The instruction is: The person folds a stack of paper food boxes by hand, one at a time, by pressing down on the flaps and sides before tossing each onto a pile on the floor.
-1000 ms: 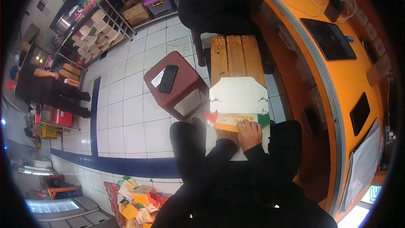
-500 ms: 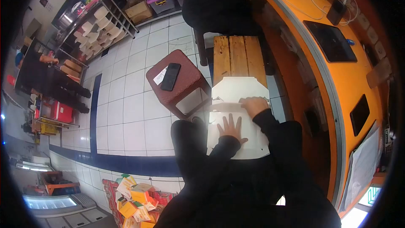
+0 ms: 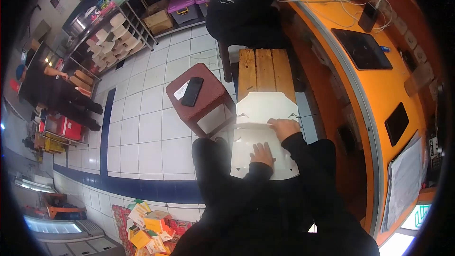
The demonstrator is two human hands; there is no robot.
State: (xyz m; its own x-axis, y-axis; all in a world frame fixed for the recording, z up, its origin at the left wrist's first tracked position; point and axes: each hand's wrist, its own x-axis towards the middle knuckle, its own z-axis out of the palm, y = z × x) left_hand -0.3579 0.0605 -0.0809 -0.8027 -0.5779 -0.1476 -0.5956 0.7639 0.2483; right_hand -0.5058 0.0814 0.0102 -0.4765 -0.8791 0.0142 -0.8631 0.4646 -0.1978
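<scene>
A white cardboard box blank (image 3: 244,148), partly folded, lies across my lap and the near end of a wooden bench (image 3: 265,68). Its far flap (image 3: 266,105) rests on the planks, and a crease runs across the middle. My left hand (image 3: 263,155) is flat on the near panel with the fingers stretched out. At the right end of the crease, my right hand (image 3: 286,129) is closed, its curled fingers gripping the cardboard at the fold. The fingertips of the right hand are hidden.
A reddish stool (image 3: 201,73) holds a phone (image 3: 192,91). To the right is an orange counter (image 3: 365,90) with a tablet (image 3: 361,49) and cables. One person (image 3: 244,14) sits ahead; another (image 3: 59,90) stands at left. Colourful packets (image 3: 147,227) lie on the floor.
My left hand has slid a little right and nearer to me, its fingers less spread. My right hand has stayed at the crease, shifting slightly. The camera view has tilted a little.
</scene>
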